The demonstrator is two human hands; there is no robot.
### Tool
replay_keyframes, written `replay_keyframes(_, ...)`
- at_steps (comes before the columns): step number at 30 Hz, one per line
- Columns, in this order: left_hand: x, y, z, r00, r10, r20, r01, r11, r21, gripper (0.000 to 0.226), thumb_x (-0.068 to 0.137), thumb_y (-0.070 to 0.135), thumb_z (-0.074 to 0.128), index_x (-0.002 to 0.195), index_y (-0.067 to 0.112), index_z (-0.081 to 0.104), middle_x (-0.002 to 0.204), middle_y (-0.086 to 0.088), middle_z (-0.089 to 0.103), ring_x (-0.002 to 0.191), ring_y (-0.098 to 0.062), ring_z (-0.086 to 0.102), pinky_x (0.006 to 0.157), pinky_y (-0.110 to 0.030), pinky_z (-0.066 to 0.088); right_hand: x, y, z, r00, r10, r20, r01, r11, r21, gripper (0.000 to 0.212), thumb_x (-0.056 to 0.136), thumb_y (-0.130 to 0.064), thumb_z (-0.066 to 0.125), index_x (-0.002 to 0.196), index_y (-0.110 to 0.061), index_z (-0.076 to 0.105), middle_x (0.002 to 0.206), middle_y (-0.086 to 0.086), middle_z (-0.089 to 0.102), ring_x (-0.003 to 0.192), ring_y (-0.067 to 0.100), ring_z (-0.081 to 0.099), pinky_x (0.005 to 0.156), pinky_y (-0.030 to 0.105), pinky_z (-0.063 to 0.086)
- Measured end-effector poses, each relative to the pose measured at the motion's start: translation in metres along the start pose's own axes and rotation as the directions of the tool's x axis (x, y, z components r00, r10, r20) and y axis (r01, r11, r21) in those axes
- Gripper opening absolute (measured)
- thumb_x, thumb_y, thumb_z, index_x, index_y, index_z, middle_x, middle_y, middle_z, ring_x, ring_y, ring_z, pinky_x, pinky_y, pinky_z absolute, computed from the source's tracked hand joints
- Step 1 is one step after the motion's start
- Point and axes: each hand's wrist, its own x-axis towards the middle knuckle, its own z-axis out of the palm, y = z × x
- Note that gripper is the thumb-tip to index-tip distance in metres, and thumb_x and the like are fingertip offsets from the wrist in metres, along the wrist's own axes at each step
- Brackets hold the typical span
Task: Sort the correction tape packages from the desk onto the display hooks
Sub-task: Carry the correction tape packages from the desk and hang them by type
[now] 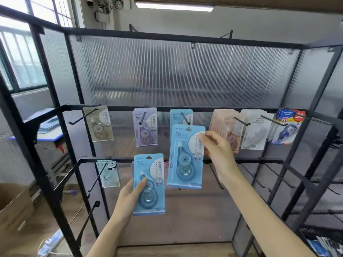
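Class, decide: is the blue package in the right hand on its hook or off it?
Off. The right hand holds the blue package below the hook, its hang hole clear of it.

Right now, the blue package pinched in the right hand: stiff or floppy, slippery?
The blue package hangs flat from a side pinch by the right hand, so probably stiff and light. Its clear blister looks glossy, likely somewhat slippery.

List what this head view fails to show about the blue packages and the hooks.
- Hung blue packages: count hidden, the right hand's package covers them.
- Small print: too blurred.
- Lower middle hook: hidden behind the left hand's package.
- Desk: outside the frame.
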Motion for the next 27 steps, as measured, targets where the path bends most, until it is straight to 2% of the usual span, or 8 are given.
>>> replay_keyframes(3, -0.002, 0.001, -0.008, 1.000, -0.007, -0.002, 0.007, 1.000, 0.004, 0.024, 0.095, 0.026, 0.058, 0.113, 0.011, 0.065, 0.100, -0.006, 0.076, 0.091, -0.025, 0.073, 0.084, -0.041, 0.056, 0.013, -0.007, 0.008, 0.996, 0.003, -0.093, -0.005, 1.000, -0.020, 0.008, 0.095, -0.020, 0.058, 0.092, -0.016, 0.065, 0.089, -0.004, 0.070, 0.083, 0.008, 0.064, 0.071, 0.019, 0.049)
replay_keyframes(6, -0.003, 0.003, -0.010, 1.000, -0.011, 0.004, 0.011, 1.000, -0.003, 0.024, 0.095, 0.026, 0.057, 0.113, 0.011, 0.065, 0.100, -0.006, 0.076, 0.092, -0.026, 0.073, 0.085, -0.042, 0.057, 0.029, -0.002, 0.011, 0.990, 0.013, -0.140, -0.017, 0.999, -0.033, 0.011, 0.095, -0.019, 0.058, 0.096, -0.012, 0.066, 0.089, -0.002, 0.069, 0.081, 0.009, 0.062, 0.070, 0.020, 0.047)
replay_keyframes(14, 0.003, 0.013, -0.003, 1.000, 0.002, -0.006, -0.003, 0.999, -0.050, 0.027, 0.094, 0.026, 0.059, 0.115, 0.010, 0.065, 0.103, -0.008, 0.076, 0.095, -0.028, 0.073, 0.089, -0.045, 0.056, 0.083, 0.028, 0.025, 0.983, 0.047, -0.179, -0.072, 0.988, -0.137, 0.013, 0.094, -0.021, 0.058, 0.098, -0.010, 0.064, 0.093, 0.003, 0.067, 0.089, 0.018, 0.062, 0.076, 0.030, 0.050)
replay_keyframes(17, 0.006, 0.019, 0.002, 1.000, 0.014, -0.006, -0.014, 0.998, -0.060, 0.031, 0.092, 0.028, 0.060, 0.116, 0.010, 0.065, 0.104, -0.009, 0.075, 0.096, -0.028, 0.072, 0.091, -0.047, 0.055, 0.111, 0.042, 0.030, 0.977, 0.061, -0.203, -0.102, 0.975, -0.199, 0.010, 0.091, -0.025, 0.062, 0.088, -0.016, 0.063, 0.090, 0.002, 0.068, 0.089, 0.021, 0.066, 0.082, 0.046, 0.056)
replay_keyframes(19, 0.008, 0.023, 0.006, 1.000, 0.019, -0.002, -0.019, 0.998, -0.062, 0.030, 0.092, 0.029, 0.060, 0.116, 0.012, 0.065, 0.105, -0.008, 0.075, 0.097, -0.029, 0.072, 0.094, -0.049, 0.053, 0.128, 0.051, 0.034, 0.968, 0.087, -0.236, -0.142, 0.964, -0.226, 0.014, 0.089, -0.031, 0.063, 0.086, -0.018, 0.063, 0.091, 0.003, 0.070, 0.088, 0.021, 0.067, 0.080, 0.048, 0.057)
replay_keyframes(21, 0.008, 0.025, 0.010, 1.000, 0.024, 0.005, -0.024, 0.998, -0.062, 0.030, 0.091, 0.030, 0.060, 0.115, 0.013, 0.065, 0.106, -0.008, 0.075, 0.098, -0.029, 0.072, 0.095, -0.051, 0.053, 0.134, 0.051, 0.037, 0.957, 0.085, -0.277, -0.160, 0.952, -0.262, 0.017, 0.089, -0.032, 0.063, 0.088, -0.015, 0.062, 0.092, 0.003, 0.069, 0.087, 0.021, 0.065, 0.071, 0.039, 0.055)
replay_keyframes(24, 0.007, 0.030, 0.017, 0.999, 0.041, 0.017, -0.040, 0.997, -0.066, 0.030, 0.091, 0.031, 0.060, 0.115, 0.014, 0.065, 0.107, -0.008, 0.075, 0.100, -0.028, 0.071, 0.096, -0.052, 0.052, 0.120, 0.047, 0.038, 0.948, 0.040, -0.315, -0.128, 0.956, -0.265, 0.014, 0.092, -0.022, 0.061, 0.094, -0.009, 0.059, 0.093, 0.004, 0.063, 0.087, 0.019, 0.060, 0.057, 0.021, 0.039)
replay_keyframes(27, 0.007, 0.038, 0.024, 0.997, 0.079, 0.016, -0.077, 0.995, -0.069, 0.026, 0.091, 0.029, 0.059, 0.114, 0.018, 0.066, 0.107, -0.005, 0.075, 0.099, -0.025, 0.072, 0.095, -0.048, 0.053, 0.077, 0.042, 0.032, 0.984, 0.058, -0.170, -0.092, 0.975, -0.200, 0.016, 0.095, -0.023, 0.057, 0.102, -0.009, 0.059, 0.096, 0.001, 0.064, 0.087, 0.015, 0.061, 0.059, 0.015, 0.041)
